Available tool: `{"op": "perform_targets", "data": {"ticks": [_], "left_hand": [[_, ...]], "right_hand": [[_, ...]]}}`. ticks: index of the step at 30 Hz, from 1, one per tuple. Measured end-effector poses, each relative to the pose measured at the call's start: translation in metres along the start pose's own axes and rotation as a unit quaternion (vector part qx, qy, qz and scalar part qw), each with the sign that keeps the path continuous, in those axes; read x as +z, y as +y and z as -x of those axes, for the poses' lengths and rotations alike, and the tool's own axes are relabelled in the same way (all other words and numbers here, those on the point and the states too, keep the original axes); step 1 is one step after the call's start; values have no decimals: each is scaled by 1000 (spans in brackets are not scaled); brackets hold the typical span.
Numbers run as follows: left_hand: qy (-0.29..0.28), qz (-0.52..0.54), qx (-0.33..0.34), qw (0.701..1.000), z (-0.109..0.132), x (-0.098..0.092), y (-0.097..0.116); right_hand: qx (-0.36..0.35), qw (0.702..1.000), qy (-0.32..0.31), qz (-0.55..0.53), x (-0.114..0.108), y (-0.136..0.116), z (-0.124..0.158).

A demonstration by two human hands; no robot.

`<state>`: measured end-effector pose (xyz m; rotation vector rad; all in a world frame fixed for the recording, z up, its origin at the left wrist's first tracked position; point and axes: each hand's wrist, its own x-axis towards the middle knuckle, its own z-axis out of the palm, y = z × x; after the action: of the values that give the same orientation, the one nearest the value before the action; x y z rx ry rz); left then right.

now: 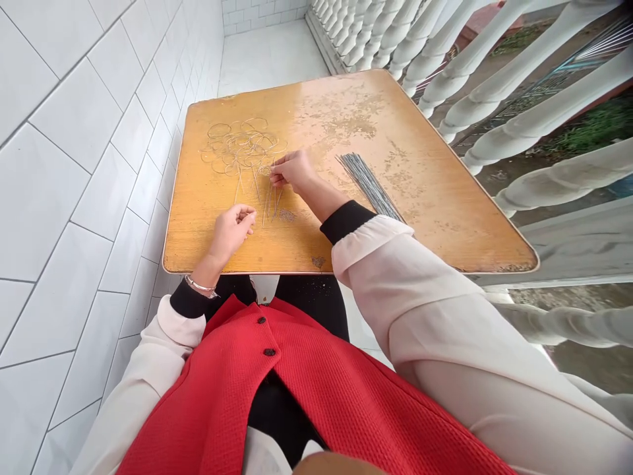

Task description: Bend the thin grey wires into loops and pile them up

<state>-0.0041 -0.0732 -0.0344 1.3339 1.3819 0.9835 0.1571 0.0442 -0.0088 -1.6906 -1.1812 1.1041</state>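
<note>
On the wooden table lies a loose pile of thin looped wires [242, 148], their straight ends pointing toward me. My right hand [291, 169] is at the pile's right edge, its fingertips pinched on a thin wire. Nearer the front left, my left hand [233, 229] is closed with thumb and fingers together; whatever it may hold is too small to make out. Several straight wire ends lie between my two hands. To the right, a bundle of straight grey wires [370, 185] lies slanted on the table, partly next to my right sleeve.
The table [445, 218] has a worn, stained surface and rounded corners. White tiled wall [74, 152] runs along the left. A white balustrade [534, 132] stands along the right side. My legs are under the table's front edge.
</note>
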Motion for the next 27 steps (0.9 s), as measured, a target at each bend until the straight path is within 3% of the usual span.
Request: {"op": "perform_targets", "data": {"ticks": [8, 15, 20, 23, 27], "left_hand": [[-19, -11, 12, 1000, 1, 1, -4], [-26, -4, 8, 1000, 0, 2, -4], [-48, -61, 29, 997, -2, 2, -11], [-69, -132, 80, 986, -2, 1, -16], [-48, -225, 169, 958, 3, -1, -17]], "right_hand": [[-31, 980, 65, 183, -11, 27, -24], [-76, 969, 69, 227, -17, 30, -18], [-148, 943, 5, 298, -30, 38, 17], [-241, 902, -10, 358, -36, 52, 51], [-351, 845, -31, 402, -29, 73, 95]]}}
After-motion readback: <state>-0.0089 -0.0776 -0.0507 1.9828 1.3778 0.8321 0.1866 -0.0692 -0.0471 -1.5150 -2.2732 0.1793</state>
